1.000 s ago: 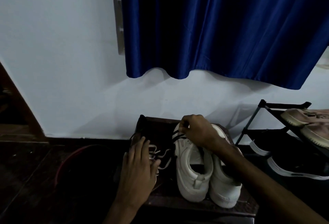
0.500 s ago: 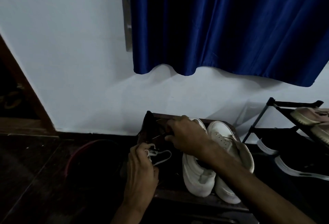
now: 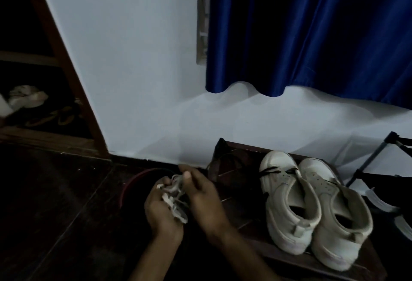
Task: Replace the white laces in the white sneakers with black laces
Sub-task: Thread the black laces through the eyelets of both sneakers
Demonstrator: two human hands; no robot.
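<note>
Two white sneakers (image 3: 287, 202) stand side by side on a dark wooden stool (image 3: 316, 265), heels toward me. A black lace (image 3: 273, 171) crosses the front of the left sneaker. Left of the stool, both hands are bunched around a wad of white laces (image 3: 172, 198). My left hand (image 3: 161, 211) grips the wad from below. My right hand (image 3: 200, 193) pinches its top between thumb and fingers.
A dark round bin with a red rim (image 3: 133, 180) sits on the dark floor under my hands. A black shoe rack (image 3: 376, 153) with other shoes stands at the right. A blue curtain (image 3: 312, 30) hangs on the white wall; a wooden shelf (image 3: 55, 62) is at the left.
My right hand left the sneakers and joined the left hand on the white laces. Both hands moved left off the stool, over the bin. The view swung left.
</note>
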